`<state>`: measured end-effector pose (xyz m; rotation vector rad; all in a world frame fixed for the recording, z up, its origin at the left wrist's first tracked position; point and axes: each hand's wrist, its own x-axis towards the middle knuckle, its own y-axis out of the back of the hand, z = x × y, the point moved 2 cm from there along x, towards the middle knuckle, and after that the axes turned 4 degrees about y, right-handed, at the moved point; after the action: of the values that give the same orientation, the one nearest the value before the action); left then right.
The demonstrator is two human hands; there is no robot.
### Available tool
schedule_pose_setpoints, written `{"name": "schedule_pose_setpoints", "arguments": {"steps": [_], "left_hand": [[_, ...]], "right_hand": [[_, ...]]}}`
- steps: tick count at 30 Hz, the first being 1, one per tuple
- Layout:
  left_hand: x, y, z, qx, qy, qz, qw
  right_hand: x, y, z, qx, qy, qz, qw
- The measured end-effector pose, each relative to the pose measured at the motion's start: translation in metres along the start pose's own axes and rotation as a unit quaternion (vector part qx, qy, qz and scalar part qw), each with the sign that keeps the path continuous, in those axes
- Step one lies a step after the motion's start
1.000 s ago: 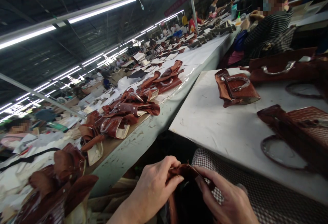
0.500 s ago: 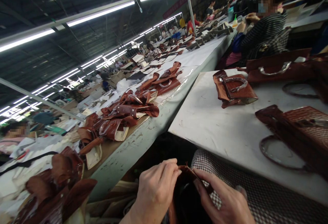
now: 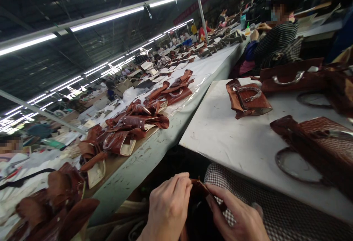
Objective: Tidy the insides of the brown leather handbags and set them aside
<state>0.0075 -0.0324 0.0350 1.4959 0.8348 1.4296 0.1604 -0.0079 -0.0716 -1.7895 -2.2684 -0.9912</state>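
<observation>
Low in the middle of the head view, both hands grip the upper edge of a brown leather bag [image 3: 199,185] whose dark inside faces me. My left hand [image 3: 169,206] pinches the edge on the left, its fingers curled over the rim. On the other side my right hand [image 3: 234,211] holds the rim between thumb and fingers. A short loose thread end or tip sticks up between the two hands. The bag's lower part runs out of the picture. Checked cloth [image 3: 248,193] lies beside and beneath my right hand.
A white table [image 3: 209,130] at the right bears a small brown handbag [image 3: 249,99] and a larger one [image 3: 317,141]. Along the long bench [image 3: 157,145] to the left lie several brown bags [image 3: 118,140]. A co-worker in a striped top [image 3: 281,37] sits at the far right.
The view has shifted slightly, so the benches and bags appear a little further left. Both hands keep their hold on the bag's edge, with little visible movement.
</observation>
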Motion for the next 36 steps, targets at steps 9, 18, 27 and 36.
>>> {"name": "schedule_pose_setpoints", "arguments": {"steps": [9,18,27,36], "left_hand": [[0.009,-0.002,-0.007,-0.119,0.068,-0.086,0.987],[-0.002,-0.001,-0.013,-0.151,0.067,-0.058,0.984],[0.002,-0.001,-0.007,-0.077,0.054,-0.083,0.992],[-0.001,0.0,-0.005,-0.075,-0.011,-0.105,0.992]], "right_hand": [[-0.005,0.0,0.004,-0.024,-0.038,-0.012,0.999],[-0.005,0.0,0.004,0.007,-0.079,-0.033,0.996],[-0.007,-0.001,0.002,-0.003,-0.064,-0.012,0.998],[0.003,0.009,-0.002,0.051,-0.094,-0.003,0.994]]}}
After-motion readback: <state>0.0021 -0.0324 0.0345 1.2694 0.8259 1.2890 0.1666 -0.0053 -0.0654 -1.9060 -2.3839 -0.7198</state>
